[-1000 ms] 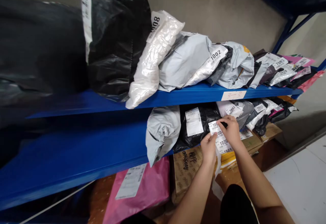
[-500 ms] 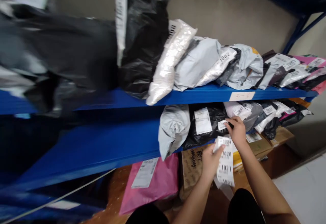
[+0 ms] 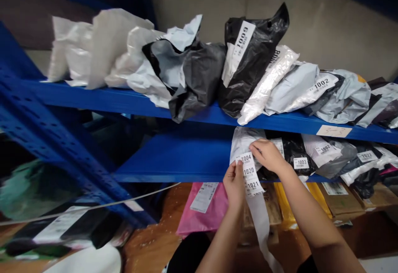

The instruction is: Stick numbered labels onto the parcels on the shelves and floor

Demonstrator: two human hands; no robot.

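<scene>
A strip of white number labels, printed 1004, 1020 and 1021, hangs from my left hand, whose fingers are closed on its left side. Its pale backing paper trails down toward the floor. My right hand is closed in a pinch at the upper right edge of the 1004 label. Directly behind both hands, a grey-white parcel bag stands on the lower blue shelf. Right of it, a black parcel bag carries a small label 1003.
Above, the upper blue shelf bears several bagged parcels, among them a black one marked 1009. Below lie a pink parcel, a yellow one and cardboard boxes. A cord stretches across at left, past the blue rack post.
The view has swung left. My right hand has left the black parcel, where the 1003 label now sits, and come to the strip. Both hands are now before the grey-white parcel.
</scene>
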